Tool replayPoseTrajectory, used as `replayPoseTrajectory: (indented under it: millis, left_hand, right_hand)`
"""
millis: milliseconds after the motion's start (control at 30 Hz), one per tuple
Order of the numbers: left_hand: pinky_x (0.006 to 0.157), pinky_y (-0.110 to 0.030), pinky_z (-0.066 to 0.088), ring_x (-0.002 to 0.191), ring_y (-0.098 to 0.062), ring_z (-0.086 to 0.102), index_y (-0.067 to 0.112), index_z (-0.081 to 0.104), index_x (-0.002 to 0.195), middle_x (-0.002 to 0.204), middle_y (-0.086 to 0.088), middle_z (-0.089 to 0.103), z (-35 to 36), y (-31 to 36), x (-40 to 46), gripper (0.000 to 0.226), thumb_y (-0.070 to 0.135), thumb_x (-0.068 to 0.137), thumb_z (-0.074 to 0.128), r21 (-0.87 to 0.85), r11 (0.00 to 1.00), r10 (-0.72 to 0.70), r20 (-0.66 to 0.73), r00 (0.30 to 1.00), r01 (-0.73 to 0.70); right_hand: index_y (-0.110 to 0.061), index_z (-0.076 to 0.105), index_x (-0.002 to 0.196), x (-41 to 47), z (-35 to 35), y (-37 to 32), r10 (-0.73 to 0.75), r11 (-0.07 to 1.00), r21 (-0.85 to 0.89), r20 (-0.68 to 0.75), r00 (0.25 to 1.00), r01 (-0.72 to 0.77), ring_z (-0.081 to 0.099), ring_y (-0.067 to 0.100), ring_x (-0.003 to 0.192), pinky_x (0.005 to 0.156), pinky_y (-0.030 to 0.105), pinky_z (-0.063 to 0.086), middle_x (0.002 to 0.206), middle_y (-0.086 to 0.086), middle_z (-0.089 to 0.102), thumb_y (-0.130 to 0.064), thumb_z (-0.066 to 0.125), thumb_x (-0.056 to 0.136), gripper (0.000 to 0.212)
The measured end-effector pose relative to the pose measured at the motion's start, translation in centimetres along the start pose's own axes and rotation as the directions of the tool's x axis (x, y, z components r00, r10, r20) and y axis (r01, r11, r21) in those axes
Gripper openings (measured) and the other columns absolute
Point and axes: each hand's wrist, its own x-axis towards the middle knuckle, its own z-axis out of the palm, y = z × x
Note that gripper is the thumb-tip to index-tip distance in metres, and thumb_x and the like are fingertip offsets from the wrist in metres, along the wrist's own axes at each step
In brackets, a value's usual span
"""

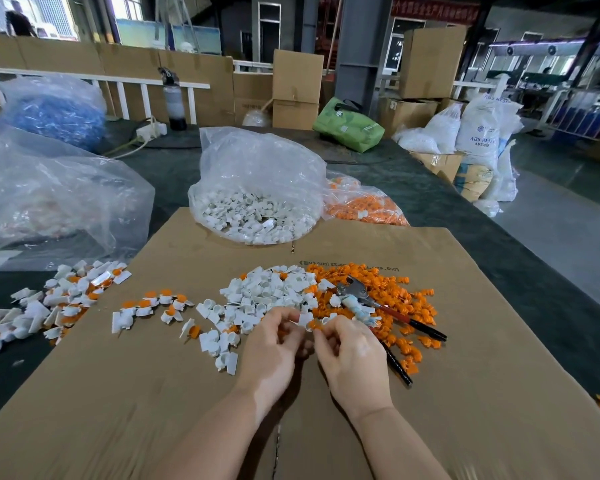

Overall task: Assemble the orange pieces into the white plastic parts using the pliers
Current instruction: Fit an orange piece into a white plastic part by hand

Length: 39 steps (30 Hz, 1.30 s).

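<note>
My left hand (pixel 274 344) and my right hand (pixel 352 351) meet over the cardboard sheet (pixel 153 393), fingers curled. Between the fingertips sits a white plastic part (pixel 305 319) with an orange piece (pixel 315 325) at its lower edge; the left fingers pinch the white part, the right fingers pinch the orange piece. Just beyond lie a heap of loose white parts (pixel 267 292) and a heap of orange pieces (pixel 395 299). The pliers (pixel 364 299) lie on the orange heap, untouched, black handles pointing toward me on the right.
Joined white-and-orange pieces (pixel 66 296) spread to the left, partly off the cardboard. A clear bag of white parts (pixel 257 202) and a bag of orange pieces (pixel 368 206) stand behind. Large clear bags (pixel 49 195) sit at far left. The table edge (pixel 534 237) runs along the right.
</note>
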Motion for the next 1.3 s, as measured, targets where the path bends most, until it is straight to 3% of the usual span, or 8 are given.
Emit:
replayPoseTrajectory:
  millis: [133, 267, 467, 567, 700, 867, 1000, 1300]
  left_hand:
    - [0.059, -0.008, 0.044, 0.061, 0.001, 0.059, 0.027, 0.057, 0.087, 0.074, 0.006, 0.062, -0.03, 0.06, -0.19, 0.019, 0.009, 0.091, 0.058, 0.127, 0.989, 0.075, -0.006, 0.997, -0.073]
    - [0.066, -0.003, 0.039, 0.078, 0.005, 0.055, 0.027, 0.057, 0.087, 0.082, 0.009, 0.061, 0.0, 0.15, -0.56, 0.016, 0.011, 0.091, 0.057, 0.294, 0.933, 0.201, 0.048, 0.978, -0.206]
    - [0.066, -0.004, 0.039, 0.08, 0.003, 0.055, 0.029, 0.055, 0.084, 0.076, 0.013, 0.061, 0.2, 0.09, -0.9, 0.018, 0.013, 0.093, 0.055, 0.403, 0.845, 0.338, 0.108, 0.935, -0.352]
    - [0.067, -0.01, 0.046, 0.071, -0.002, 0.059, 0.028, 0.055, 0.084, 0.077, 0.007, 0.063, 0.1, -0.24, -0.58, 0.018, 0.012, 0.093, 0.054, 0.296, 0.917, 0.261, 0.055, 0.964, -0.265]
    - [0.075, -0.034, 0.057, 0.064, -0.013, 0.063, 0.024, 0.057, 0.097, 0.076, -0.004, 0.057, -0.09, -0.17, -0.29, 0.025, 0.0, 0.092, 0.051, -0.017, 0.999, 0.046, 0.019, 0.999, -0.045]
    - [0.067, -0.024, 0.056, 0.061, -0.012, 0.06, 0.023, 0.062, 0.099, 0.073, -0.011, 0.051, -0.51, 0.08, -0.21, 0.029, -0.003, 0.091, 0.051, -0.065, 0.997, 0.052, 0.058, 0.997, -0.048]
    - [0.071, -0.034, 0.056, 0.064, -0.017, 0.059, 0.021, 0.064, 0.098, 0.072, -0.014, 0.05, -0.54, -0.06, -0.19, 0.03, -0.005, 0.091, 0.051, -0.069, 0.996, 0.057, 0.082, 0.995, -0.052]
    - [0.064, -0.02, 0.052, 0.063, -0.017, 0.059, 0.025, 0.065, 0.092, 0.071, -0.014, 0.05, -0.58, -0.32, -0.16, 0.033, -0.005, 0.09, 0.051, -0.119, 0.992, 0.05, 0.104, 0.993, -0.038]
  right_hand:
    - [-0.021, 0.041, 0.062, -0.01, 0.1, 0.0, -0.013, 1.0, 0.018, 0.011, 1.0, 0.013, 0.037, 0.01, 0.055, 0.051, 0.012, 0.025, 0.054, -0.018, 0.03, -0.009, 0.074, 0.073, 0.037]
    - [-0.019, 0.04, 0.06, -0.11, 0.25, 0.33, 0.006, 1.0, 0.021, 0.023, 1.0, -0.007, 0.038, 0.012, 0.056, 0.051, 0.012, 0.026, 0.054, -0.014, 0.037, -0.006, 0.072, 0.072, 0.037]
    - [-0.018, 0.04, 0.06, -0.13, 0.22, 0.36, 0.005, 1.0, 0.025, 0.022, 1.0, -0.005, 0.039, 0.013, 0.056, 0.052, 0.015, 0.027, 0.056, -0.013, 0.037, -0.003, 0.07, 0.073, 0.035]
    - [-0.016, 0.054, 0.065, -0.09, 0.11, 0.27, -0.031, 0.999, 0.039, 0.01, 0.999, 0.03, 0.044, 0.008, 0.061, 0.057, 0.009, 0.031, 0.062, -0.015, 0.045, -0.009, 0.072, 0.078, 0.024]
    - [-0.015, 0.065, 0.078, -0.05, -0.02, 0.13, -0.051, 0.995, 0.087, -0.025, 0.998, 0.053, 0.053, 0.009, 0.072, 0.067, 0.013, 0.039, 0.072, -0.011, 0.059, -0.016, 0.073, 0.08, 0.009]
    - [-0.011, 0.068, 0.091, -0.03, -0.14, 0.0, -0.102, 0.991, 0.085, -0.036, 0.994, 0.104, 0.054, 0.011, 0.077, 0.071, 0.016, 0.041, 0.079, -0.007, 0.06, -0.008, 0.076, 0.075, 0.018]
    - [-0.015, 0.07, 0.104, 0.03, -0.26, -0.07, -0.141, 0.986, 0.092, -0.001, 0.99, 0.14, 0.055, 0.013, 0.083, 0.078, 0.022, 0.045, 0.084, -0.006, 0.06, -0.006, 0.072, 0.079, 0.027]
    - [-0.012, 0.072, 0.099, 0.03, -0.31, -0.08, -0.142, 0.984, 0.108, -0.001, 0.99, 0.141, 0.056, 0.016, 0.085, 0.076, 0.029, 0.05, 0.086, -0.003, 0.061, -0.006, 0.072, 0.079, 0.021]
